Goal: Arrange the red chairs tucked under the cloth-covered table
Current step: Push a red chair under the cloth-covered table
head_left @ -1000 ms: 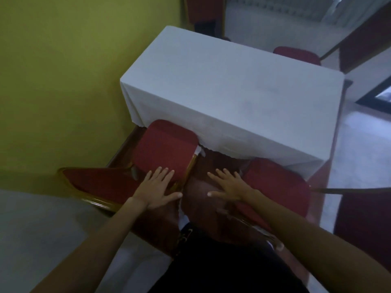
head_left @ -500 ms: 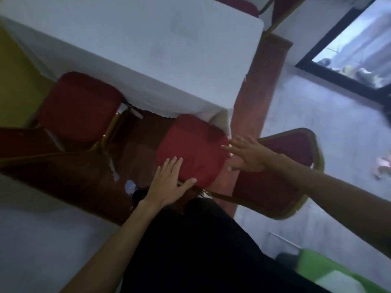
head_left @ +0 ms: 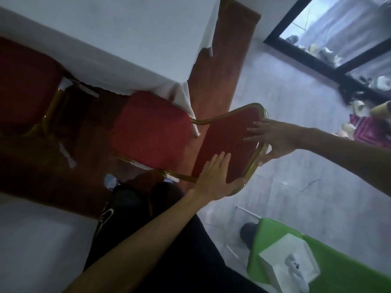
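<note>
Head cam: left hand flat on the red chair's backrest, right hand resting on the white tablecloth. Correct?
No. The head view shows the right hand gripping the edge of the same backrest, thumb behind its gold frame, not resting on the tablecloth. The left hand does lie flat on it.

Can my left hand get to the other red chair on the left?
Probably yes: only the near chair's seat and bare carpet lie between the left hand and that chair, though it must first leave the backrest.

Dim, bluish indoor scene; daylight comes through the black-framed glass door (head_left: 342, 24) at upper right. Motion blur softens everything; wide-angle distortion bends the edges.
</note>
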Available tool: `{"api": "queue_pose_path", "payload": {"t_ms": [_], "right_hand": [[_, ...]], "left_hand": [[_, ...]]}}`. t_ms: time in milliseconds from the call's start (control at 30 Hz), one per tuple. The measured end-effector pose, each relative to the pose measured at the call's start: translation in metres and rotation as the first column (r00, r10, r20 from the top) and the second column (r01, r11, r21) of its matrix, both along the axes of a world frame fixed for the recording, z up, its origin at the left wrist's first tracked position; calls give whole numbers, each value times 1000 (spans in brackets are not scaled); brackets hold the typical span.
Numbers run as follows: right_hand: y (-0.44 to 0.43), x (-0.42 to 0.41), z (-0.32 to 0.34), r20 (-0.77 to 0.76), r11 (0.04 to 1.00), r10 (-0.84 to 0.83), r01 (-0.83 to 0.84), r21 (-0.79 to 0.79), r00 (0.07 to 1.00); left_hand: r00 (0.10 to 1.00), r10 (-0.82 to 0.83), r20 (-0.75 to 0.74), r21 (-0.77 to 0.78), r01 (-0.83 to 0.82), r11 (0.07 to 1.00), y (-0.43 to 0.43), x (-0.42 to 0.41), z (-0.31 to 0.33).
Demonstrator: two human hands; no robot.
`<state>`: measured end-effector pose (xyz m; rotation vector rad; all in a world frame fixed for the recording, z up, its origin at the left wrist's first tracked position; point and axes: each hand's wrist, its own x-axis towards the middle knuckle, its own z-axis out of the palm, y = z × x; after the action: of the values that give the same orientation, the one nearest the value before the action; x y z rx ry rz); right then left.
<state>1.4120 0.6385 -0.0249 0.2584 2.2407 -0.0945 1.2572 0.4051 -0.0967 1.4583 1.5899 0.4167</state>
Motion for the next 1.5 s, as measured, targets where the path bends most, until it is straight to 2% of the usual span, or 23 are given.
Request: {"api": "queue_pose_path", "payload": {"t_ms": [200, 433, 633, 767, 933, 1067, 1200, 1333, 1500], "right_hand": [[30, 13, 0, -80, 991, 122, -126, -51, 989], [60, 5, -19, -146, 951, 270, -287, -117, 952], [60, 5, -27, -221, 944, 292, -318, -91, 931], [48, 1, -26, -254, 944, 297, -323, -66, 921], [8, -5, -26, -279, 959, 250, -276, -59, 927], [-37, -14, -31, -338, 977, 178, -206, -48, 924], [-91, -28, -40, -417, 991, 88, -122, -56, 905], [-153, -50, -50, -497, 998, -7, -26, -59, 867], [-242, -100, -54, -587, 989, -146, 103, -106, 796]], "left_hand": [[996, 62, 60, -16, -61, 998, 11, 59, -2], [950, 310, 34, 45, -312, 949, 3, 106, -30], [891, 452, 29, 70, -453, 889, 10, 118, -36], [914, 406, -10, 183, -397, 899, -1, 106, -45], [950, 303, -71, 193, -285, 939, -35, 80, -44], [964, 267, -22, 116, -262, 958, -77, 53, -38], [965, 261, 24, -24, -260, 965, -105, 11, -24], [988, 156, 16, -153, -151, 977, -130, -46, -15], [992, 121, -28, -179, -124, 976, -200, -119, -14]]}}
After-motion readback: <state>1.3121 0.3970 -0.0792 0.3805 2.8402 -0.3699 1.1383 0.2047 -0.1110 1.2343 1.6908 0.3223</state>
